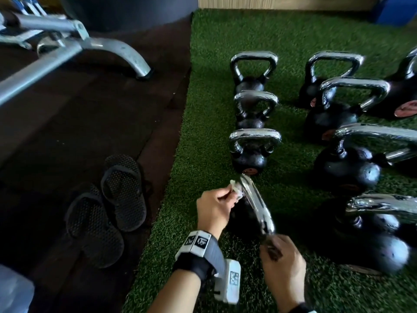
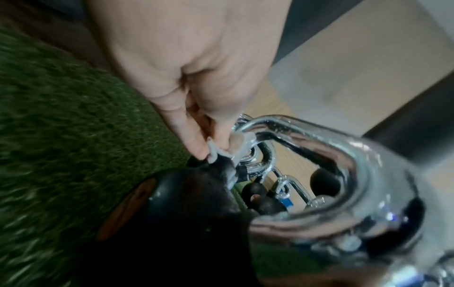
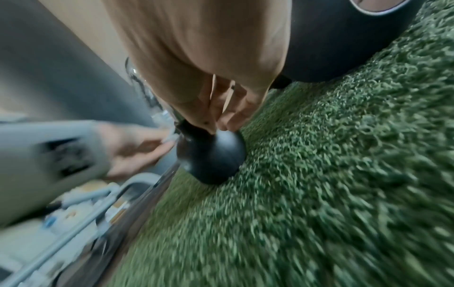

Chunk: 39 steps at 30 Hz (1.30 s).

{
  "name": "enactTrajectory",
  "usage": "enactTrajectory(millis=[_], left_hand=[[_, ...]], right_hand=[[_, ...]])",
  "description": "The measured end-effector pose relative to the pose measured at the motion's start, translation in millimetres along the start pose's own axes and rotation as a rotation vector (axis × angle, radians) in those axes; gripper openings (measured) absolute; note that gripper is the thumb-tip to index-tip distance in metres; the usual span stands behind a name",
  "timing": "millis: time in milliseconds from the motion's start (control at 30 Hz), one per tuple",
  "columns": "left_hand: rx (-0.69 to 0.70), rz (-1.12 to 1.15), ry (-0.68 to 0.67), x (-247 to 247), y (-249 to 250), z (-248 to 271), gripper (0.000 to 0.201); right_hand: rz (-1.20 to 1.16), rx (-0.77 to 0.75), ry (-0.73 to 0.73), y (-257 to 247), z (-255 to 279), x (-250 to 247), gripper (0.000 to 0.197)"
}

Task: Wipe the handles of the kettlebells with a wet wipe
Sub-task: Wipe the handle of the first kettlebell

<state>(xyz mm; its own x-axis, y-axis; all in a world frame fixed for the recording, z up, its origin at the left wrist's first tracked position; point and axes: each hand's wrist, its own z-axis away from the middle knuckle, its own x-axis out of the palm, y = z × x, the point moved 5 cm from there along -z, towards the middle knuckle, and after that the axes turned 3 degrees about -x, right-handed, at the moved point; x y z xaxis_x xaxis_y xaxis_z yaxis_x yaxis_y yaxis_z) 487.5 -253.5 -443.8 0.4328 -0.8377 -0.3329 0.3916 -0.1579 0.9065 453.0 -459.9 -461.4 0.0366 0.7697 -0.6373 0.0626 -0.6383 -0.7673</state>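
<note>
kettlebell handle point(image 1: 257, 204), wipe point(image 1: 234, 188) in left hand point(image 1: 213, 207)

Both forearms reach out low, close together. Left hand point(image 1: 213, 207) has thumb and fingertips point(image 2: 196, 149) pinched tight around something small right at the tips. Right hand point(image 1: 282, 263) is knuckles-up, fingers curled under, gripping.

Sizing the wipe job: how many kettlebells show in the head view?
9. Left column, four black chrome-handled kettlebells, far to near; next column, four; one cut off at the right edge. More may sit outside the frame.
</note>
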Motion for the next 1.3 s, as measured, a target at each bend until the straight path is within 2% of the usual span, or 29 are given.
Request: enactTrajectory(millis=[100,200,233,333,400,500,633,833,900,1000,1133,1233,1300], left_hand=[[0.044,-0.099,-0.069,12.7,16.8,-9.4,0.030],[0.058,-0.149,-0.113,15.5,23.3,-11.2,0.027],[0.055,-0.153,-0.121,15.0,24.3,-11.8,0.027],[0.057,-0.146,-0.126,15.5,25.5,-13.2,0.027],[0.066,-0.037,-0.117,18.3,26.6,-11.7,0.024],[0.073,0.160,-0.110,20.0,28.6,-9.0,0.025],[0.089,0.231,-0.129,22.2,33.1,-13.9,0.027],[0.085,0.385,-0.366,16.4,36.6,-8.3,0.044],[0.098,0.370,-0.416,10.6,38.5,-5.9,0.040],[0.094,0.316,-0.386,5.7,47.0,-5.5,0.025],[0.039,0.290,-0.375,2.5,45.5,2.1,0.046],[-0.003,0.229,-0.428,-5.4,38.2,7.0,0.052],[0.020,0.192,-0.421,-8.3,40.1,8.3,0.047]], right_hand=[[0.015,-0.152,-0.038,-8.9,7.6,4.1,0.041],[-0.026,-0.190,-0.043,-6.6,-21.4,-4.8,0.039],[-0.057,-0.146,-0.076,-2.9,-35.8,-5.0,0.038],[-0.272,0.133,-0.372,7.0,-64.6,13.8,0.055],[-0.411,0.221,-0.473,8.8,-68.2,27.0,0.058],[-0.466,0.236,-0.453,11.9,-69.6,31.9,0.058],[-0.478,0.221,-0.451,11.5,-69.3,31.6,0.055],[-0.518,0.225,-0.426,13.0,-68.2,32.8,0.062],[-0.508,0.224,-0.423,14.6,-68.7,33.6,0.063],[-0.496,0.222,-0.428,15.2,-70.7,34.0,0.070],[-0.468,0.177,-0.429,18.0,-74.1,35.2,0.064],[-0.432,0.138,-0.473,15.8,-74.4,36.1,0.058],[-0.433,0.110,-0.492,12.9,-75.6,36.4,0.060]])
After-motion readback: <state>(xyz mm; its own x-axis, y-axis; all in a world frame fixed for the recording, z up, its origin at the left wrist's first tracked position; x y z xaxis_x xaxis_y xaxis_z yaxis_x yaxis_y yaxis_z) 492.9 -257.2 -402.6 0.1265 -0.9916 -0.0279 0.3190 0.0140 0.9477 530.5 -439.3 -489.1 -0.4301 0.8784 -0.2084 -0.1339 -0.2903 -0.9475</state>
